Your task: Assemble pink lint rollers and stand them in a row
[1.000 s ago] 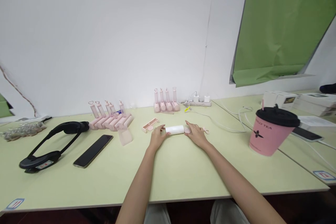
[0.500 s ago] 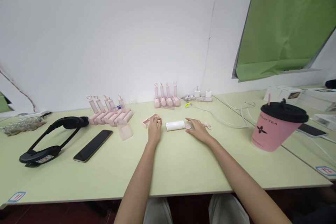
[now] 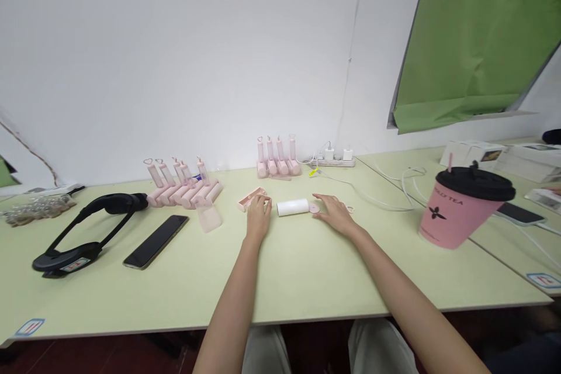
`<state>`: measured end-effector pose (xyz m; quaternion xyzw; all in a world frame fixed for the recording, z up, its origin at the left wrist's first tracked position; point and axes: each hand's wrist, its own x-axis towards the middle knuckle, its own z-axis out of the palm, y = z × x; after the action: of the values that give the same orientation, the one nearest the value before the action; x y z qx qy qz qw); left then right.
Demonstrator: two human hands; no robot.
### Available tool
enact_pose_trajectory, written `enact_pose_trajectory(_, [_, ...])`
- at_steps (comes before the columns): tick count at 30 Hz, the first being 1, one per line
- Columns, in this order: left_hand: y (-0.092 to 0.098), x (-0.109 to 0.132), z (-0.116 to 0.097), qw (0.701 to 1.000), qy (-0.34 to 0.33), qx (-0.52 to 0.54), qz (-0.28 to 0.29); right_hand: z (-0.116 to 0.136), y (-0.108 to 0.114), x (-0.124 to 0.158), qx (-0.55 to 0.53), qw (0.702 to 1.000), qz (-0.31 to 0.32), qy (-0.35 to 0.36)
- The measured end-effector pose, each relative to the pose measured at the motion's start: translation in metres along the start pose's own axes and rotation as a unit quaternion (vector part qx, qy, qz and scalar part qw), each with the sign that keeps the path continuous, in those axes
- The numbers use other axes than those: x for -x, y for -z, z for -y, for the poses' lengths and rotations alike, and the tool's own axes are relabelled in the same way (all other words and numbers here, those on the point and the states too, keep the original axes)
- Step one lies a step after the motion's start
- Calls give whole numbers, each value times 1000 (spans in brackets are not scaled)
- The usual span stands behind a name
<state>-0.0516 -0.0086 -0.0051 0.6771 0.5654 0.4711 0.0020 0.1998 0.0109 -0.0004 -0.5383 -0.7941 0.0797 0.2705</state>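
Observation:
A white paper roll lies on its side on the table between my hands. A small round pink end piece touches or nearly touches the roll's right end. My right hand rests just right of that disc, thumb and fingers apart, gripping nothing. From behind it peeks a pink loop; the rest of that part is hidden. To the roll's left, my left hand lies on the table with loosely bent fingers, apart from the roll. A hollow pink shell lies beside its fingertips, partly covered by the hand.
Pink lint rollers with upright handles stand at left, several more by the wall. A translucent pink flap, phone and black headset lie left. A power strip sits behind; a pink cup stands right.
My right hand has shifted slightly right, leaving a little more of the pink disc in view and covering more of the loop part. My left hand has barely moved.

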Motion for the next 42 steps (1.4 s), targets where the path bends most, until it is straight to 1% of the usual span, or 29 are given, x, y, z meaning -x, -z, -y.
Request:
enact_pose_trajectory(5, [0, 1, -1, 1000, -4, -12, 13, -8, -4, -1, -15, 1000, -5, 7])
enact_pose_trajectory(7, [1, 1, 0, 1000, -10, -14, 20, -15, -5, -1, -30, 999, -17, 3])
enact_pose_trajectory(10, [2, 2, 2, 1000, -15, -22, 12, -20, -5, -2, -44, 998, -39, -10])
enact_pose_trajectory(14, [3, 2, 2, 999, -16, -37, 12, -14, -7, 0, -42, 999, -29, -3])
enact_pose_trajectory(20, [3, 0, -3, 992, -55, -96, 65, 0, -10, 3, -29, 1000, -8, -1])
enact_pose_trajectory(25, [5, -1, -3, 991, -63, -111, 48, -1, -8, 3, -30, 999, -13, -10])
enact_pose_trajectory(32, [5, 1, -11, 987, -105, -115, 42, -3, -8, 4, -20, 999, -35, -22])
enact_pose_trajectory(39, [1, 4, -12, 989, -100, -95, 50, -8, -12, 4, 7, 997, -69, -15])
enact_pose_trajectory(42, [-1, 7, -18, 990, -106, -81, 53, -7, -11, 5, 5, 997, -77, -16])
